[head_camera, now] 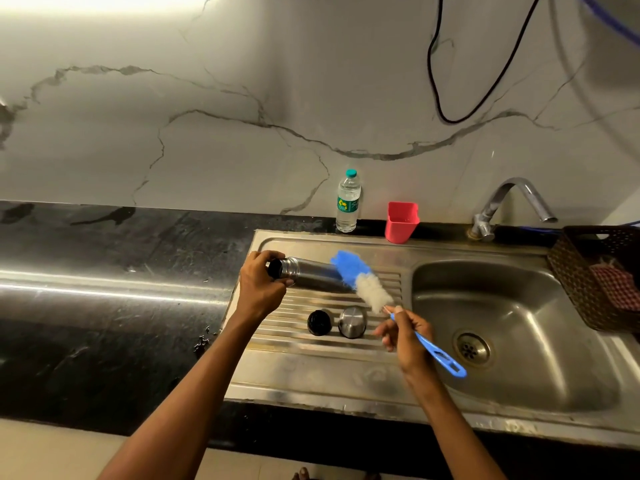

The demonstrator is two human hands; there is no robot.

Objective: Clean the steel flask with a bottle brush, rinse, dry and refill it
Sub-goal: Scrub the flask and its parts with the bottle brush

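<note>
Head cam view, looking down at a dark stone bench point(104, 271) with a stainless steel sink unit point(346, 386) set into it. The left hand point(261, 285) is curled round the neck end of the cylindrical steel flask point(308, 273), which is tipped on its side above the ribbed drainboard, open dark mouth pointing left toward the hand. The right hand point(407, 337) is pinching the thin blue plastic handle of the bottle brush point(363, 282) between thumb and fingertips, the other fingers loosely spread. The brush head, blue bristles at the tip and white ones lower down, sits across the base end of the flask; can't tell if it's actually touching it or just in front. The handle end sticks out over the basin.

On the drainboard below the flask, side by side and just apart: a round black inner stopper point(319, 323) and a small steel cup lid point(352, 322).

At the back against the marble-look wall there's a clear plastic water bottle with a teal cap point(348, 202), a red plastic holder cup point(401, 221) and a curved steel tap point(512, 206). Far right, a dark brown woven basket point(571, 285) holds a red checked cloth point(620, 285).
</note>
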